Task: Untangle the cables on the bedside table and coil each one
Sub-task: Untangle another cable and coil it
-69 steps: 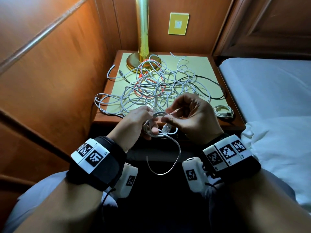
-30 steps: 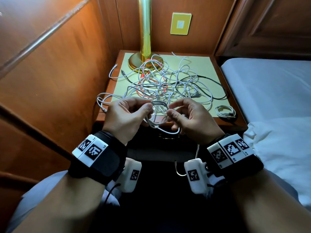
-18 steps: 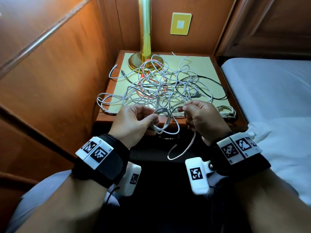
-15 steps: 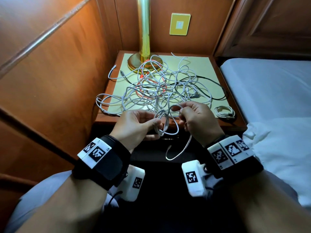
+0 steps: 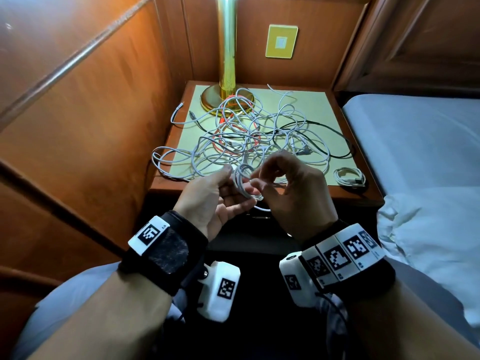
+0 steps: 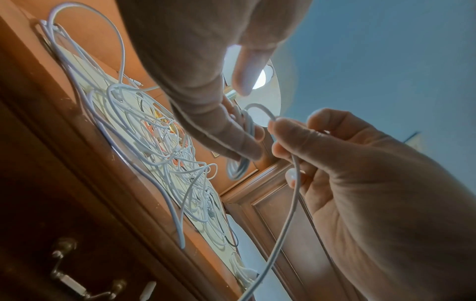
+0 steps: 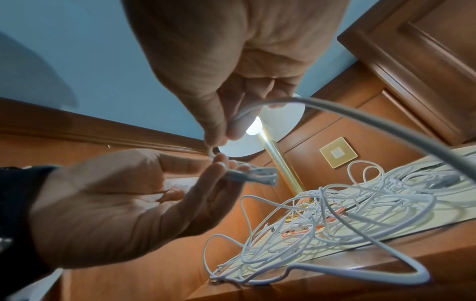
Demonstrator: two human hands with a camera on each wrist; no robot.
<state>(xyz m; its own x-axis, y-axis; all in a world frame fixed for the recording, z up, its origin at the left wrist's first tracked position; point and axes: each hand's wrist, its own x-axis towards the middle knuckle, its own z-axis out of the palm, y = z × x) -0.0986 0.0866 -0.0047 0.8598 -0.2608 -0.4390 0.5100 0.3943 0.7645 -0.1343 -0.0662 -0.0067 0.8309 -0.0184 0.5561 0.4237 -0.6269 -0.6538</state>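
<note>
A thin white cable (image 5: 242, 181), wound into a few small loops, is held in front of the near edge of the worktop (image 5: 298, 193). The left hand (image 5: 210, 201) supports the loops at their 9 o'clock side, fingers curled around the bundle with the thumb on top. The right hand (image 5: 293, 193), at 3 o'clock from the loops, pinches a free stretch of the same cable between thumb and forefinger; in the right wrist view that stretch (image 7: 360, 126) arcs away from the fingers and drops below the worktop edge.

At 12 o'clock from the hands lies the tangle (image 5: 249, 141) of white cables, with an orange strand and a black one running through it, spread over the worktop's pale top. A finished white coil (image 5: 349, 176) sits at the near right corner, at 3 o'clock from the right hand. A brass lamp (image 5: 227, 81) stands at the far edge, some loops lying over its base. Wood panelling (image 5: 91, 113) closes the left side and the back, a yellow wall plate (image 5: 281, 41) hangs beyond the lamp, and a bed (image 5: 420, 152) with white sheets lies to the right
</note>
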